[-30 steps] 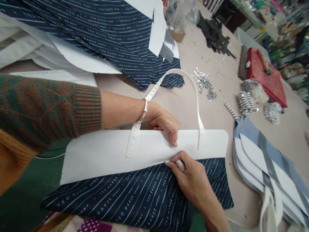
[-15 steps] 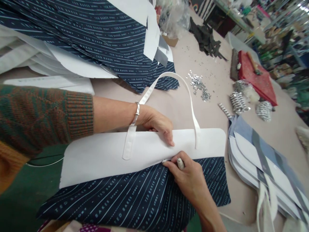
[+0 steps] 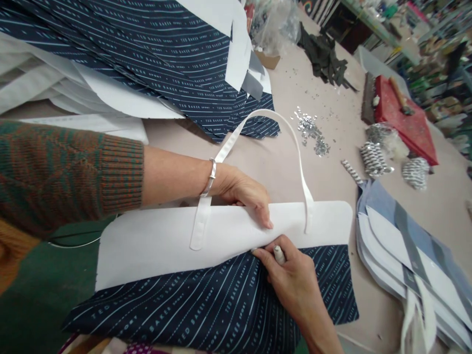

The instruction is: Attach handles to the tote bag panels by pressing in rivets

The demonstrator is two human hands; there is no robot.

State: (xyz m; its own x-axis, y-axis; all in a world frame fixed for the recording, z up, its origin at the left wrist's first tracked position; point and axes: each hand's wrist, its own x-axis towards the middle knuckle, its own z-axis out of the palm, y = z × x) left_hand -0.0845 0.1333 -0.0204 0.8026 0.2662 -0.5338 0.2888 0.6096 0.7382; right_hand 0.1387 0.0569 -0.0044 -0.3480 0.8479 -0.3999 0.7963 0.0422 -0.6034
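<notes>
A bag panel in front of me has a white upper part (image 3: 147,246) and navy "Ted Baker Sport" printed fabric (image 3: 206,300) below. A white strap handle (image 3: 298,152) arches up from it, both ends lying on the white part. My left hand (image 3: 249,194) grips the white part's top edge, thumb in front, the other fingers hidden behind. My right hand (image 3: 291,268) is closed, pinching the navy fabric's upper edge between thumb and forefinger. A whitish pen-like stick (image 3: 279,254) pokes out of its grip; its other end is hidden.
Piled navy printed pieces (image 3: 165,64) lie at the back left. Small silvery metal bits (image 3: 311,130) are scattered on the table beyond the strap. To the right lie stacked blue-and-white bag pieces (image 3: 413,246), striped cord bundles (image 3: 374,157) and a hammer (image 3: 401,96) on a red slab (image 3: 403,120).
The whole scene has shifted slightly right in view as the camera moved. Both hands keep the same grip on the panel and fabric.
</notes>
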